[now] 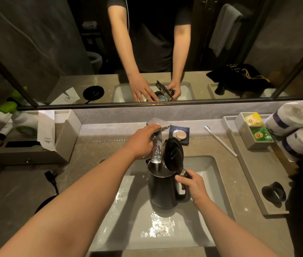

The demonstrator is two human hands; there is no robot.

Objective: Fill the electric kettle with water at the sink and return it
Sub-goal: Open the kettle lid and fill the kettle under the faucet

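A black electric kettle (162,191) is held upright over the white sink basin (208,175), its round lid (173,153) tipped up and open. My right hand (191,184) grips the kettle's handle at the top. The chrome faucet (158,141) reaches over the kettle's mouth and a thin stream of water runs from its spout into the kettle. My left hand (143,140) rests on the faucet's flat lever, fingers curled over it. The kettle's round black base (44,203) lies on the counter at the left, partly hidden by my left forearm.
A soap dish (179,134) stands behind the faucet and a white toothbrush (221,140) lies to its right. A tray at the right holds tea bags (258,127), paper rolls (295,130) and a black ring-shaped thing (274,193). A tissue box and bottles stand at the left. A mirror spans the back.
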